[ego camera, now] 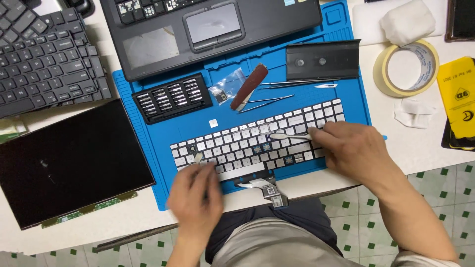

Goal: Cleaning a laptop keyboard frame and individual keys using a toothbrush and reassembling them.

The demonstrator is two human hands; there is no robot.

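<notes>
A person's left hand (pixel 194 198), blurred, rests at the near edge of a white keyboard (pixel 257 143) lying on a blue work mat (pixel 148 158) on the table (pixel 425 143); whether it grips anything cannot be told. The right hand (pixel 354 148) pinches a slim white tool (pixel 289 136) over the keys, several of which are missing. Beyond lie tweezers (pixel 264 102), a bit set (pixel 170 97) and an opened black laptop (pixel 213 29). A bare display panel (pixel 69 160) sits left.
</notes>
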